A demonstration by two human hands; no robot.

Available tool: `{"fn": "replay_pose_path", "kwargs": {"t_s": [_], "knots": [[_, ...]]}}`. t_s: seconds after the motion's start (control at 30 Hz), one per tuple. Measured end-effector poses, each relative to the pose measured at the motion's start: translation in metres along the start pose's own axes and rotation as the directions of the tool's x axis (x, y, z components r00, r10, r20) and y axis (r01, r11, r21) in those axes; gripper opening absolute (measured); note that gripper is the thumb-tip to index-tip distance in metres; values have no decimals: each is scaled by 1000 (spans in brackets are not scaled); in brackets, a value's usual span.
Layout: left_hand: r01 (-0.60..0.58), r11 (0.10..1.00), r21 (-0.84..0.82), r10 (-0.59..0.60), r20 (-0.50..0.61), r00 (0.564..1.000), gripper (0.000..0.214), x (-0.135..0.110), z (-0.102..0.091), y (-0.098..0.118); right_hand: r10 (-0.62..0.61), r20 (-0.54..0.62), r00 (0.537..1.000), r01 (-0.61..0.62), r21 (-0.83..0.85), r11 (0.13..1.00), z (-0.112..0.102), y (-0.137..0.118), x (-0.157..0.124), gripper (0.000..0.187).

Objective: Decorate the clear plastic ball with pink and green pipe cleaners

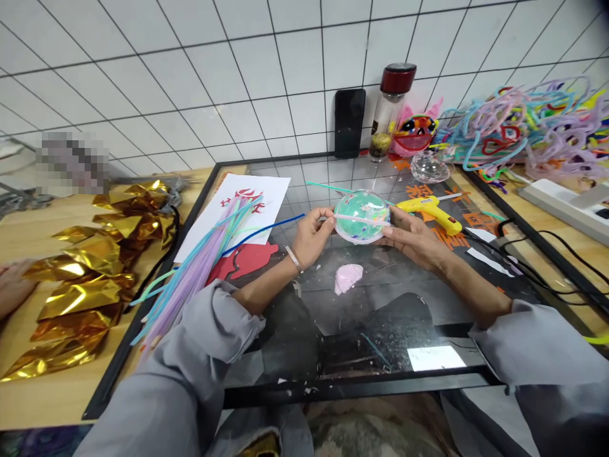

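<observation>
Both my hands hold a clear plastic dome (361,214) with green and coloured filling, just above the glass work mat (380,304). My left hand (311,236) grips its left side, fingers curled, and pinches the end of a pale pipe cleaner (361,219) laid across the dome. My right hand (412,236) cups the right side. A pink lump (348,278) lies on the mat just below the dome.
A yellow glue gun (431,211) and a second clear dome (429,167) lie behind my right hand. A bundle of pipe cleaners (200,266) and white paper (238,209) lie left, with gold foil (90,279) further left. A phone (349,122), a bottle (390,108) and a tangle of pipe cleaners (533,127) stand at the back.
</observation>
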State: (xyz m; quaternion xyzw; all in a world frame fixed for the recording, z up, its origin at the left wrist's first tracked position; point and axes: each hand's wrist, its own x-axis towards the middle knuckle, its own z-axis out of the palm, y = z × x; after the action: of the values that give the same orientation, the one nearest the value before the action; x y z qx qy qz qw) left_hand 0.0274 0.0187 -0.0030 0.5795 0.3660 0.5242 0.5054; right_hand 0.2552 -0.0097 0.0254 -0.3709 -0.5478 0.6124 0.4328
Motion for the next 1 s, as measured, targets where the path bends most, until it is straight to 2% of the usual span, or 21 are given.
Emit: {"fn": "replay_pose_path", "kwargs": {"t_s": [0.1,0.27,0.4,0.47,0.6,0.73,1.0], "knots": [[2,1000,17,-2,1,1000,40,0,1,1,1,-5,1000,-1,-37,999,1,-1,0,63],[-17,995,101,17,0,1000,35,3,2,0,93,-61,994,-92,18,996,-3,1,6,48],[-152,959,239,174,-74,982,27,8,5,-3,137,-110,984,-130,71,989,-4,-1,13,47],[-196,945,261,223,-77,972,23,10,6,-5,128,-116,985,-122,61,991,-3,-1,15,47],[-173,952,251,189,-40,981,17,12,5,-6,93,-117,989,-93,1,996,0,1,15,41],[-205,916,345,229,-30,973,16,13,2,-3,85,-88,993,-88,-34,996,2,2,13,41],[-211,917,339,221,9,975,19,14,0,-1,86,-60,994,-88,-39,995,4,-3,14,58]]}}
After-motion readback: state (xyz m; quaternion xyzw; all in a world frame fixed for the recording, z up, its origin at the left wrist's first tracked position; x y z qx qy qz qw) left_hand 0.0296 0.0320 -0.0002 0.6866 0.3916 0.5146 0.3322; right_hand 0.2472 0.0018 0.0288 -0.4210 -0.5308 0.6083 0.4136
